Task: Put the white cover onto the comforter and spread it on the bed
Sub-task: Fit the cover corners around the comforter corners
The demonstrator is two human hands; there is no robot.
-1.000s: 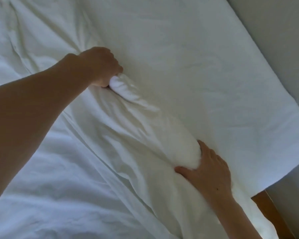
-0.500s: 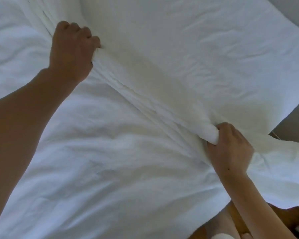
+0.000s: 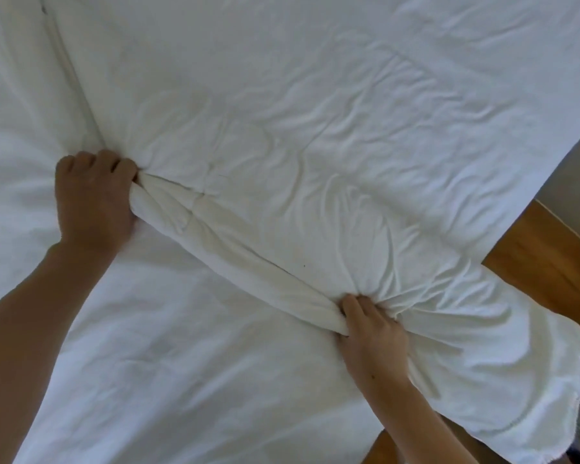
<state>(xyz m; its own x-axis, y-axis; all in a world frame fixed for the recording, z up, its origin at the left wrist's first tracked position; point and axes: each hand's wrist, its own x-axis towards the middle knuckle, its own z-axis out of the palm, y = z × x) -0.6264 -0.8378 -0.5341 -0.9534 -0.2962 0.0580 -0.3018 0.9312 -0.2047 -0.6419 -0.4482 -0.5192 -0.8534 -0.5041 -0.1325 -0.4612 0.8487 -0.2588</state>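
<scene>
The left hand [image 3: 92, 199] grips one end of a rolled fold of white fabric, fingers curled round it. The right hand [image 3: 370, 324] pinches the other end, where creases gather. The roll [image 3: 235, 259] runs taut between them. Whether it is cover or comforter I cannot tell. White bedding [image 3: 315, 95] covers the bed; the wood floor [image 3: 546, 259] shows at right. No writing is visible.

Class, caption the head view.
Left hand and right hand grip a rolled ridge of white fabric bedding.
</scene>
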